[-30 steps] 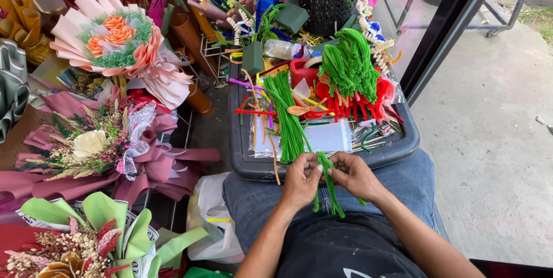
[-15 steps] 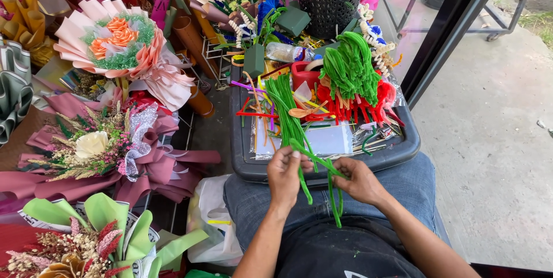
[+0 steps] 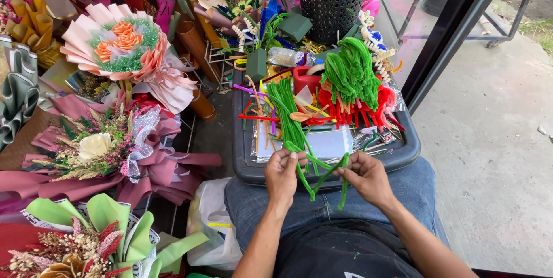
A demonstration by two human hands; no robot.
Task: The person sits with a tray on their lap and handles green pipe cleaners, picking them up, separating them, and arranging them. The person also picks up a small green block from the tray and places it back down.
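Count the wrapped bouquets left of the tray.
3 fully identifiable: peach-wrapped bouquet with orange flowers at top, mauve-wrapped bouquet in the middle, green-wrapped bouquet at bottom left. Folded wraps at the left edge and top may be more bouquets, cut off by the frame.

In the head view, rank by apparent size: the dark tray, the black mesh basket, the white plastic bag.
1. Dark tray, clearly largest.
2. Black mesh basket and white plastic bag look alike; the basket is cut off by the frame edge, so I won't rank them.

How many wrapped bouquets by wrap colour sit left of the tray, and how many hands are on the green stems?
Peach-pink wrap bouquet: 1
Mauve wrap bouquet: 1
Light green wrap bouquet: 1
Hands on green pipe-cleaner stems: 2, left hand, right hand
Total: 3 bouquets, 2 hands
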